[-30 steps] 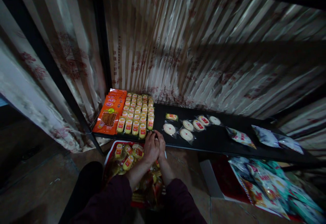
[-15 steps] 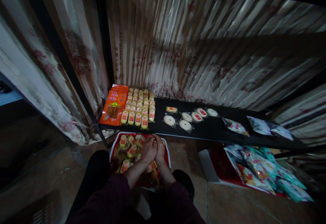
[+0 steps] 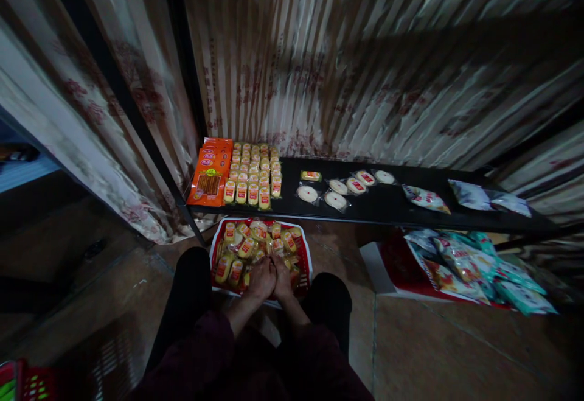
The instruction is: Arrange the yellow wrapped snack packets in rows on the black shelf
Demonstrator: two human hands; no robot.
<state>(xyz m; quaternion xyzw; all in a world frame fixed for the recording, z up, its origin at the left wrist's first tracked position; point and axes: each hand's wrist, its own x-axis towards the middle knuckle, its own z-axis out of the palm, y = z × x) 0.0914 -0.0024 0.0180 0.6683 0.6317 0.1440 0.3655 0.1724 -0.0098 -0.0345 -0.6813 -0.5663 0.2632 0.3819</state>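
A red basket with a white rim (image 3: 308, 258) sits between my knees, filled with small yellow wrapped cakes (image 3: 247, 247) bearing orange-red labels. Over its near half, my left hand (image 3: 263, 276) and my right hand (image 3: 282, 274) meet side by side, fingers bent and pressed together among the cakes. What lies between or under the fingers is hidden. Just beyond the basket, similar cakes (image 3: 253, 176) stand in tight rows at the left of a low black shelf (image 3: 287, 205). A single wrapped cake (image 3: 311, 176) lies apart, farther right.
Orange snack packets (image 3: 210, 173) overlap at the shelf's left end. Round wrapped biscuits (image 3: 307, 194) and a few bags (image 3: 426, 199) lie to the right. Below, a red-and-white box (image 3: 376, 267) holds several bags (image 3: 460, 261). A dark post (image 3: 150, 151) rises at left; curtains (image 3: 319, 54) hang behind.
Both hands have drawn back together from the basket's far side toward its near side, uncovering more cakes. The view has shifted, and part of another red basket now shows at lower left.
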